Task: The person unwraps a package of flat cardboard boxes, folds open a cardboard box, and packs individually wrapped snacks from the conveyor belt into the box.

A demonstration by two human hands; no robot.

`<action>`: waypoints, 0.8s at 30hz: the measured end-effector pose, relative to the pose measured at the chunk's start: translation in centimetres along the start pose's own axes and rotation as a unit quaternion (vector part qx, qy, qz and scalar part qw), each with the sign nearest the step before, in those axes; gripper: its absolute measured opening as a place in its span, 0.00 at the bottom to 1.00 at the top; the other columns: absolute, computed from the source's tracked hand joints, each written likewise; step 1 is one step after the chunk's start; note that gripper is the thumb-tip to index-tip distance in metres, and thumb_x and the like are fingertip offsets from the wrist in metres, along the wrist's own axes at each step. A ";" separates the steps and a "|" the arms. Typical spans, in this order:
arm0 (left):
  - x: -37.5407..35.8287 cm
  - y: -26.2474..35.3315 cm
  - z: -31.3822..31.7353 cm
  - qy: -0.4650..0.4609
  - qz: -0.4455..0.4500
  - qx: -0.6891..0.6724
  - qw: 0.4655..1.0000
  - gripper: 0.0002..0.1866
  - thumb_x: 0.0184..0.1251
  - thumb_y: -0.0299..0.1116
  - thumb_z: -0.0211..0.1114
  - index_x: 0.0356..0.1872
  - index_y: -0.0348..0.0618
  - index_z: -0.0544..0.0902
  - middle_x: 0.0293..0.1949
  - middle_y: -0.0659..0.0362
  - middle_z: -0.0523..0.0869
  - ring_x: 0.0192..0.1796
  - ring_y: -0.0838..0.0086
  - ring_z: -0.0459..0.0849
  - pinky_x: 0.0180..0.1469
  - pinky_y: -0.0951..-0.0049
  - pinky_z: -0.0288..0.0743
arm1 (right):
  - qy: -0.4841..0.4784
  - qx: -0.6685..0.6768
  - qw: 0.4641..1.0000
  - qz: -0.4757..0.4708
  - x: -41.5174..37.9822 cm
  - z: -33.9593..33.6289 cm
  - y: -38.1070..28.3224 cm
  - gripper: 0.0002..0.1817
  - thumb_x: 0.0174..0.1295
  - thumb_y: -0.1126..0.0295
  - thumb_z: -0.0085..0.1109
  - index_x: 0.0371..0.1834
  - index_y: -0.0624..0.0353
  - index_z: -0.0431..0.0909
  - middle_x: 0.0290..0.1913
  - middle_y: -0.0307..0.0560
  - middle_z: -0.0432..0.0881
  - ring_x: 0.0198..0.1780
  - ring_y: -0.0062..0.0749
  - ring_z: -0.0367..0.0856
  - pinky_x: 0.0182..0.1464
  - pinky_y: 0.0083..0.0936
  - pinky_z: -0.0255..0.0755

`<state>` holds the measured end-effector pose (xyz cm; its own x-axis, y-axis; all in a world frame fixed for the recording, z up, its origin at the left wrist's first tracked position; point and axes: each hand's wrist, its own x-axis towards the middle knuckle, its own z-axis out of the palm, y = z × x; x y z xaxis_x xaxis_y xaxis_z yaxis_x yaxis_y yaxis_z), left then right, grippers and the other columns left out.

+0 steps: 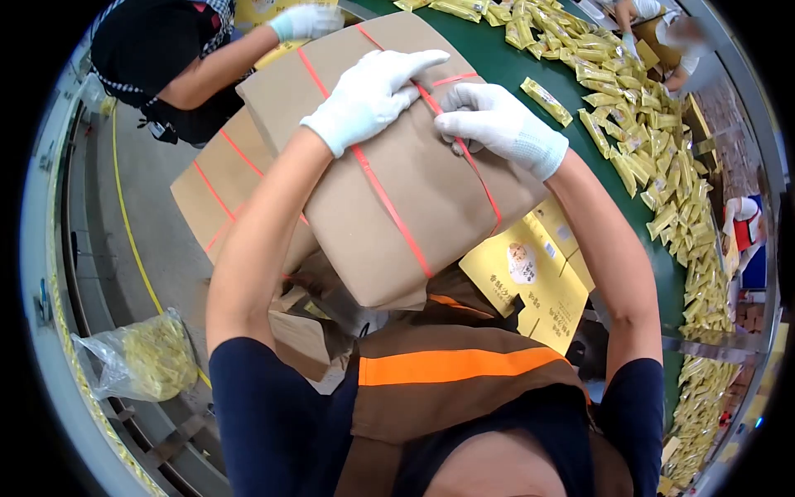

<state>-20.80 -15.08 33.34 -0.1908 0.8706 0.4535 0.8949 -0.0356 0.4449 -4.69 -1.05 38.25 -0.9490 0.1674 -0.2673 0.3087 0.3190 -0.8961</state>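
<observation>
Parcel: the brown paper parcel sits in the upper middle of the frame, in front of us and beneath both hands.
Feel: we judge it fairly heavy and firm, with a smooth paper skin that could slip or crease; two palms low on opposite sides would suit it better than the straps.
Straps: a long red strap crosses the top; a narrow side strap runs near the right edge.
Hands: our gloved left hand rests on top, loosely open, index finger outstretched; our gloved right hand curls over the side strap, though we cannot tell if it pinches it. They are close together.
Below: another strapped parcel lies left of centre; a yellow printed carton lies right of centre.
Writing: the carton bears Chinese characters and a white badge, too small for us to read surely.
Belt: yellow packets cover much of the green belt, upper right.
Edges: a co-worker's gloved hand shows upper left, a clear bag lower left.
</observation>
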 end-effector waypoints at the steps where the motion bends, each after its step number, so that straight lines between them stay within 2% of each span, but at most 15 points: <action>1: 0.1 -0.2 0.2 -0.006 -0.036 -0.085 0.996 0.30 0.64 0.22 0.58 0.69 0.50 0.72 0.49 0.52 0.86 0.50 0.59 0.81 0.59 0.66 0.74 | 0.012 -0.004 1.000 -0.010 0.0 0.1 0.2 0.11 0.64 0.69 0.54 0.43 0.67 0.78 0.31 0.43 0.83 0.29 0.20 0.79 0.35 0.19 0.74; 2: 0.1 -0.4 0.3 0.001 -0.039 -0.093 0.995 0.29 0.65 0.22 0.58 0.70 0.50 0.72 0.48 0.52 0.86 0.48 0.60 0.82 0.58 0.66 0.74 | 0.026 -0.007 0.999 -0.022 0.0 0.3 0.4 0.12 0.64 0.70 0.54 0.45 0.67 0.78 0.31 0.43 0.83 0.30 0.20 0.79 0.35 0.20 0.74; 3: 0.2 -0.3 0.3 0.007 -0.041 -0.101 0.994 0.29 0.66 0.22 0.57 0.70 0.49 0.71 0.46 0.52 0.87 0.47 0.60 0.83 0.56 0.66 0.75 | 0.059 0.021 0.997 -0.035 0.1 0.6 0.5 0.16 0.63 0.72 0.53 0.52 0.68 0.77 0.32 0.43 0.83 0.31 0.20 0.80 0.36 0.20 0.74; 6: 0.3 0.1 0.5 0.032 -0.053 -0.107 0.992 0.30 0.67 0.23 0.57 0.72 0.49 0.67 0.42 0.52 0.89 0.44 0.60 0.85 0.54 0.65 0.75 | 0.070 0.004 0.984 -0.165 1.2 1.0 2.1 0.20 0.63 0.74 0.52 0.58 0.68 0.74 0.35 0.44 0.84 0.32 0.22 0.80 0.38 0.21 0.75; 10: 0.2 0.6 0.3 0.030 -0.083 -0.140 0.986 0.32 0.67 0.24 0.58 0.74 0.50 0.65 0.43 0.52 0.89 0.44 0.59 0.85 0.54 0.66 0.75 | 0.081 -0.078 0.984 -0.137 0.7 0.9 1.7 0.17 0.66 0.76 0.53 0.57 0.68 0.75 0.38 0.46 0.86 0.38 0.20 0.79 0.46 0.20 0.76; 13: 0.2 0.5 0.6 0.032 -0.074 -0.129 0.988 0.33 0.67 0.24 0.58 0.74 0.52 0.65 0.43 0.53 0.89 0.44 0.59 0.85 0.53 0.66 0.76 | 0.093 -0.079 0.985 -0.125 0.9 0.7 1.7 0.12 0.64 0.72 0.54 0.45 0.68 0.80 0.36 0.49 0.86 0.35 0.22 0.80 0.42 0.23 0.75; 16: 0.0 0.7 0.9 0.040 -0.059 -0.093 0.993 0.32 0.67 0.25 0.59 0.73 0.54 0.66 0.42 0.53 0.89 0.44 0.59 0.85 0.52 0.65 0.77 | 0.135 -0.260 0.939 -0.179 1.3 0.4 1.7 0.12 0.64 0.70 0.56 0.43 0.68 0.80 0.35 0.49 0.85 0.35 0.23 0.80 0.42 0.23 0.75; 19: -0.2 1.0 1.0 0.049 -0.051 -0.043 0.997 0.31 0.68 0.27 0.60 0.72 0.56 0.67 0.42 0.53 0.89 0.45 0.58 0.85 0.51 0.64 0.77 | 0.119 -0.096 0.977 -0.145 0.4 0.6 2.3 0.12 0.64 0.68 0.58 0.42 0.67 0.80 0.35 0.46 0.85 0.37 0.24 0.80 0.44 0.25 0.75; 20: -0.3 1.1 1.0 0.054 -0.049 -0.025 0.997 0.30 0.68 0.27 0.61 0.72 0.57 0.68 0.42 0.53 0.89 0.45 0.58 0.85 0.51 0.64 0.78 | 0.106 -0.002 0.987 -0.122 -0.9 1.0 2.2 0.11 0.64 0.67 0.58 0.40 0.66 0.80 0.35 0.42 0.84 0.38 0.23 0.79 0.46 0.24 0.74; 22: -0.4 1.2 1.1 0.065 -0.042 -0.005 0.997 0.29 0.69 0.28 0.61 0.71 0.56 0.70 0.41 0.54 0.87 0.44 0.58 0.85 0.50 0.63 0.78 | 0.045 0.022 0.998 -0.031 -3.9 0.8 1.6 0.10 0.65 0.68 0.58 0.40 0.64 0.80 0.40 0.39 0.83 0.40 0.21 0.77 0.48 0.23 0.73; 24: -0.6 1.3 1.4 0.074 -0.034 0.026 0.996 0.27 0.69 0.29 0.60 0.69 0.56 0.72 0.40 0.54 0.86 0.44 0.57 0.84 0.49 0.62 0.78 | 0.063 0.068 0.994 -0.064 -7.1 1.0 1.5 0.10 0.66 0.67 0.57 0.43 0.63 0.79 0.44 0.41 0.81 0.42 0.20 0.77 0.48 0.21 0.73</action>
<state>-18.93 -14.96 32.53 -0.3066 0.7876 0.5345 0.8964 0.0499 0.4405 2.41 -2.69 38.40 -0.9617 0.2514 -0.1089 0.1660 0.2184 -0.9617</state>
